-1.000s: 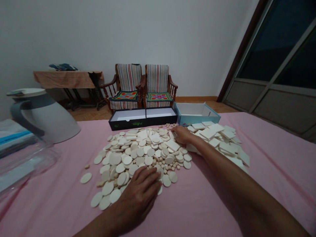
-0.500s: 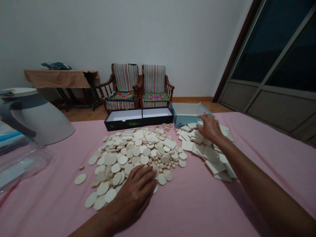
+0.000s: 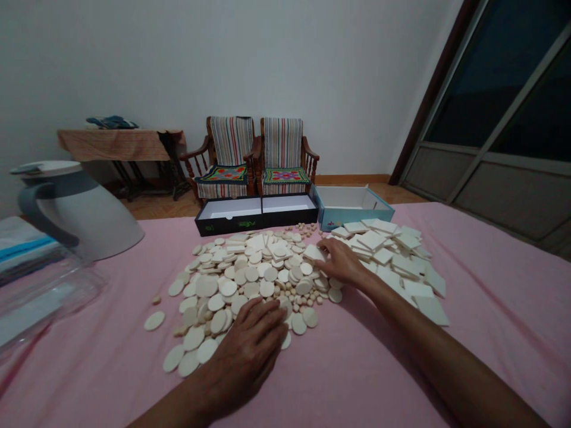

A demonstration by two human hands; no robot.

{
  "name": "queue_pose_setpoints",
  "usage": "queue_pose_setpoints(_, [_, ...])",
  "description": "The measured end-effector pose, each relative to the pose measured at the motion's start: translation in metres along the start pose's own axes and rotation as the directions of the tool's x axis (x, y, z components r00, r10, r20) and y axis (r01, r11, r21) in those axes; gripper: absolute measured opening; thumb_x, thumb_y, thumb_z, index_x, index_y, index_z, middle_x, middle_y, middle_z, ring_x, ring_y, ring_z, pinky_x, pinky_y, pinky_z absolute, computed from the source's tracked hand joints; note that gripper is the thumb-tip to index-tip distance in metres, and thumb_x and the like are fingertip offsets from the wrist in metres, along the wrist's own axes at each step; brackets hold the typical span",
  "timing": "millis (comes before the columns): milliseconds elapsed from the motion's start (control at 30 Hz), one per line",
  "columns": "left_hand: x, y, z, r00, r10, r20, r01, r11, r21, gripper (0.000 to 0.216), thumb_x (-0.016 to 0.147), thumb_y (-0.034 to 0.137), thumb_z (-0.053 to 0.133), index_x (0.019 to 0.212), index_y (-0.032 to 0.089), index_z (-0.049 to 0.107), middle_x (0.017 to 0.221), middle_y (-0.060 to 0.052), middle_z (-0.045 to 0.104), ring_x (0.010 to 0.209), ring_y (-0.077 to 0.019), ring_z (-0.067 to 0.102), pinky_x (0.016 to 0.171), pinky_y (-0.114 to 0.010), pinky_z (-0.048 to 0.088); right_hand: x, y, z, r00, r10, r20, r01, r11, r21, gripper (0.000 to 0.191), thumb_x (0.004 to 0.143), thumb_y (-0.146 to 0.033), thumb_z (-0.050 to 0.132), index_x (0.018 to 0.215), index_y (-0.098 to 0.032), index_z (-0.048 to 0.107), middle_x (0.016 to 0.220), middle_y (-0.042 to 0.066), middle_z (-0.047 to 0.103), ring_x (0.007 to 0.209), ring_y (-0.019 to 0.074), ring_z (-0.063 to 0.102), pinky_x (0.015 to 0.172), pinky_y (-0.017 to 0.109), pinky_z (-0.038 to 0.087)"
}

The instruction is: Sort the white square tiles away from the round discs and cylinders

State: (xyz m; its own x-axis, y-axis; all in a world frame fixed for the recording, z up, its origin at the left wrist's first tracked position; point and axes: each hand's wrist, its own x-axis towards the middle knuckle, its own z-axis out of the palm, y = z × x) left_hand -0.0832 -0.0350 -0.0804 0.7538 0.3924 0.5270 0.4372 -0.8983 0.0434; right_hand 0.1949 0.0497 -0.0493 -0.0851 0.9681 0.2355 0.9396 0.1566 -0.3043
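Observation:
A broad heap of pale wooden discs [image 3: 229, 288], mixed with small cubes or beads, lies on the pink cloth. My left hand [image 3: 254, 348] rests palm down on the heap's near edge, fingers stretched out and nothing gripped. At the heap's right side my right hand [image 3: 341, 261] has its thumb and fingers around the edge of a square white tile [image 3: 313, 252]. Whether that tile is lifted off the discs I cannot tell. To the right spreads a second pile of square tiles [image 3: 404, 264], partly hidden behind my right wrist.
Behind the heap stand a black two-part box tray [image 3: 250, 224] and a light blue box [image 3: 357, 217]. A grey-white jug [image 3: 96, 214] and a clear plastic package [image 3: 49, 303] are at the left. Two wooden armchairs [image 3: 281, 148] stand beyond the pink cloth [image 3: 357, 368].
My right hand has moved left and nearer, from the square-tile pile to a square tile on the disc heap. My left hand has stayed put. The view has shifted slightly left.

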Motion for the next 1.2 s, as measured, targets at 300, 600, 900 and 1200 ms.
queue_pose_setpoints(300, [0.003,0.0,-0.004,0.999,0.027,0.022,-0.028,0.999,0.025,0.027,0.091,0.012,0.05,0.115,0.018,0.062,0.123,-0.008,0.065,0.121,-0.024,0.053,0.105,-0.047,0.038,-0.002,0.061,-0.058,0.832,0.167,-0.529,-0.315,0.927,-0.204,0.036,0.083,-0.036,0.056,0.109,-0.012,0.063,0.111,0.021,0.063,0.104,0.0368,0.055,0.084,0.051,0.043])
queue_pose_setpoints(600, [0.003,0.0,-0.002,1.0,0.013,0.025,-0.013,1.0,0.017,0.028,0.091,0.012,0.05,0.115,0.019,0.062,0.124,-0.008,0.064,0.122,-0.0238,0.053,0.105,-0.048,0.038,-0.003,0.016,0.022,0.986,-0.036,-0.164,0.078,0.963,0.257,0.051,0.097,-0.05,0.028,0.122,-0.018,0.061,0.124,0.014,0.064,0.117,0.0259,0.058,0.099,0.042,0.044])
queue_pose_setpoints(900, [0.005,0.0,-0.004,0.999,0.024,0.024,-0.025,1.0,0.015,0.027,0.091,0.012,0.05,0.113,0.018,0.063,0.122,-0.008,0.066,0.119,-0.0237,0.055,0.104,-0.047,0.039,0.006,-0.007,0.052,0.999,-0.016,0.048,0.013,0.998,0.069,0.053,0.1,-0.046,0.025,0.126,-0.01,0.054,0.127,0.02,0.059,0.122,0.0274,0.05,0.104,0.039,0.034])
queue_pose_setpoints(1200, [0.002,-0.001,-0.002,0.998,0.011,0.061,-0.01,1.0,-0.019,0.03,0.09,0.013,0.051,0.117,0.018,0.062,0.124,-0.011,0.064,0.122,-0.0247,0.053,0.106,-0.049,0.039,-0.02,-0.013,0.048,0.994,-0.032,-0.102,0.053,0.975,0.217,0.039,0.099,-0.039,0.029,0.11,-0.016,0.059,0.102,0.012,0.061,0.1,0.0229,0.053,0.093,0.037,0.039])
